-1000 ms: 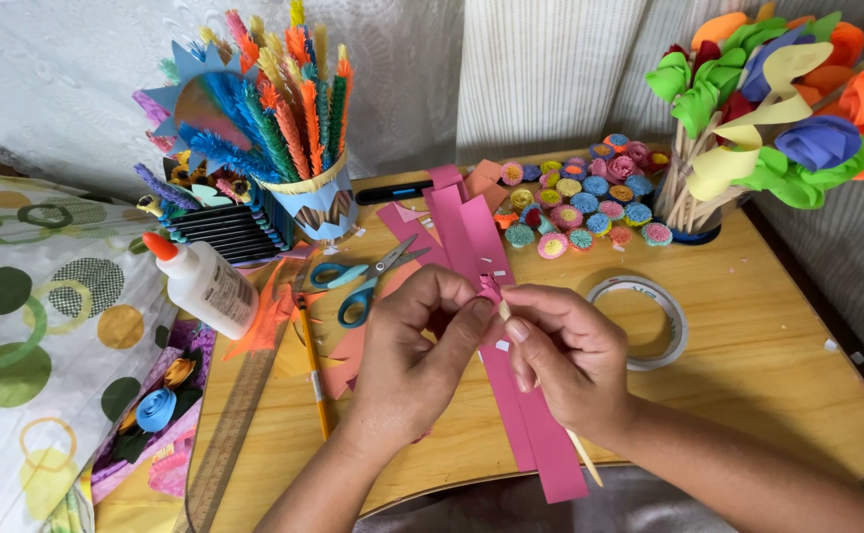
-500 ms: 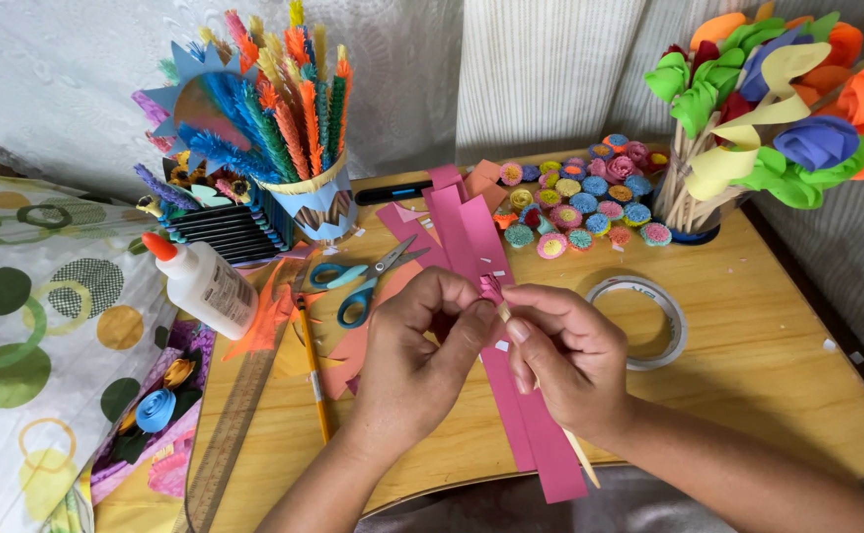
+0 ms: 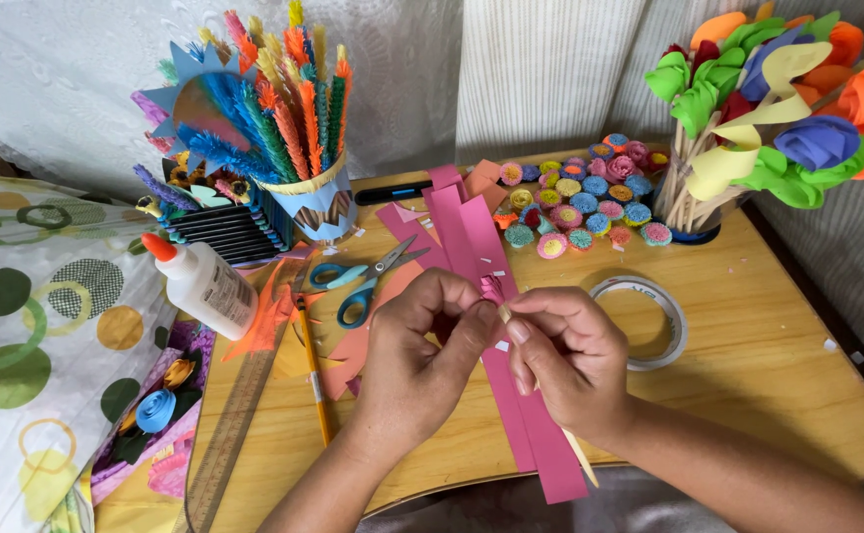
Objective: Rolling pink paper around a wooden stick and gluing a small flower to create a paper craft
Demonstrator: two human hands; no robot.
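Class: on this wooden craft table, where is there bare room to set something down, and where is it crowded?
Bare wood lies right of the clear tape roll, toward the wooden table's right edge, and along the front edge below the yellow pencil. It is crowded around the blue-handled scissors, pink paper strips and small paper rosettes.

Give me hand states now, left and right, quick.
Left hand: closed, fingertips pinching the fringed pink paper strip at its rolled end.
Right hand: closed, gripping a thin wooden stick and pinching the same roll.
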